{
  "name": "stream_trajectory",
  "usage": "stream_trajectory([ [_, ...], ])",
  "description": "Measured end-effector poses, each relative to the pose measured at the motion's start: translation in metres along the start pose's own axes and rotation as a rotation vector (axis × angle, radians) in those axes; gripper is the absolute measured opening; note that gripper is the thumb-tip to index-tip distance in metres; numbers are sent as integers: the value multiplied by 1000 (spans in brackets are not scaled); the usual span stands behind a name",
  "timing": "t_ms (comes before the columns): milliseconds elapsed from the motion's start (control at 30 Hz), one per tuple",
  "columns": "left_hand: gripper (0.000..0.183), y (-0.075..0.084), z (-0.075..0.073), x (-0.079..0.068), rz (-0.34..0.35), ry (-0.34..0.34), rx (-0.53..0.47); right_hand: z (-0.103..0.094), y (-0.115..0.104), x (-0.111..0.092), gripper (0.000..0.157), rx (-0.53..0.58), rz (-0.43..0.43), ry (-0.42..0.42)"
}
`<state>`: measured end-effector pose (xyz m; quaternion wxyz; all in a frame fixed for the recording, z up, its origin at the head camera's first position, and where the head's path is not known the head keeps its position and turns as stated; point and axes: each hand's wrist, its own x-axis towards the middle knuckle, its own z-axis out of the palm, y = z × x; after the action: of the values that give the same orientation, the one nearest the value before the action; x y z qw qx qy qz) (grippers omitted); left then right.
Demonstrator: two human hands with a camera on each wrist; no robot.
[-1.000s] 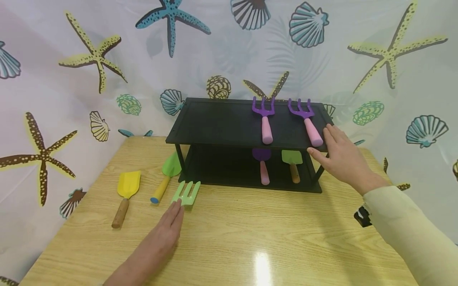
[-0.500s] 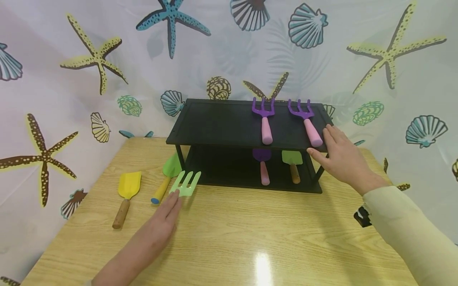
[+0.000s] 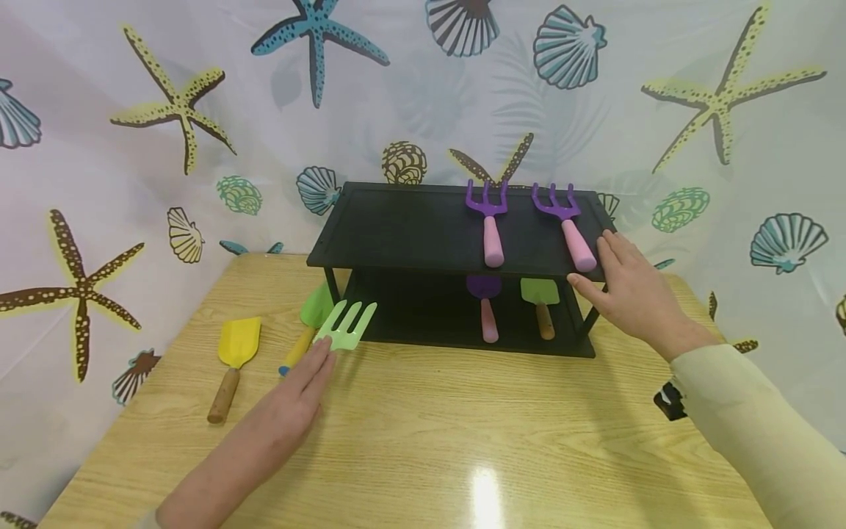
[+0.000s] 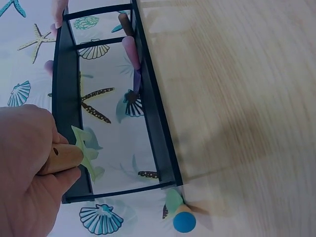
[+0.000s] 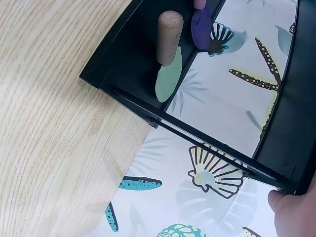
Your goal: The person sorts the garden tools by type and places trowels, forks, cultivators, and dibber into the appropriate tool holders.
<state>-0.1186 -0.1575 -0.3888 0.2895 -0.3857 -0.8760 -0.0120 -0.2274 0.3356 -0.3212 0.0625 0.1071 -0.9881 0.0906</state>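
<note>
My left hand [image 3: 294, 400] holds a light green hand fork [image 3: 345, 327], tines pointing away from me, in front of the black two-tier shelf's [image 3: 403, 228] left end. Its wooden handle [image 4: 66, 158] shows between thumb and fingers in the left wrist view. At the shelf's front right corner, my right hand [image 3: 631, 294] grips the upper tier, fingers along the side and thumb at the front edge. Two purple hand forks with pink handles lie on top, one left [image 3: 492, 231] and one right [image 3: 575, 235], the latter near my right fingers.
The lower tier holds a purple tool with a pink handle [image 3: 488, 319] and a green trowel [image 3: 543, 312]. Left of the shelf lie a yellow scoop [image 3: 238, 342] and a green trowel with a yellow handle [image 3: 319, 305]. A patterned curtain [image 3: 423, 95] hangs behind.
My left hand has moved forward with the light green fork, up off the table towards the shelf, and the fork now overlaps its lower left front. The right hand stays in place.
</note>
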Motion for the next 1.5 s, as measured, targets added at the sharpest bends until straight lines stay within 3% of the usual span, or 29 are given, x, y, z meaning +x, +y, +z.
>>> stream_trajectory([
  [300, 57, -7, -8, 10, 19, 85, -81, 0, 0, 0, 95, -1, -6, 2],
  [533, 59, -9, -18, 17, 17, 50, -110, 0, 1, 0, 95, -2, -7, -1],
  [700, 59, -11, -24, 21, 30, 55, -102, 0, 1, 1, 95, -4, -7, 2],
  [1033, 53, -18, -30, 31, 78, 148, -78, -1, 1, 1, 95, -7, -5, 7],
  [1500, 56, -17, -43, 37, 103, 81, -99, 1, 2, 1, 95, 4, -4, 4],
])
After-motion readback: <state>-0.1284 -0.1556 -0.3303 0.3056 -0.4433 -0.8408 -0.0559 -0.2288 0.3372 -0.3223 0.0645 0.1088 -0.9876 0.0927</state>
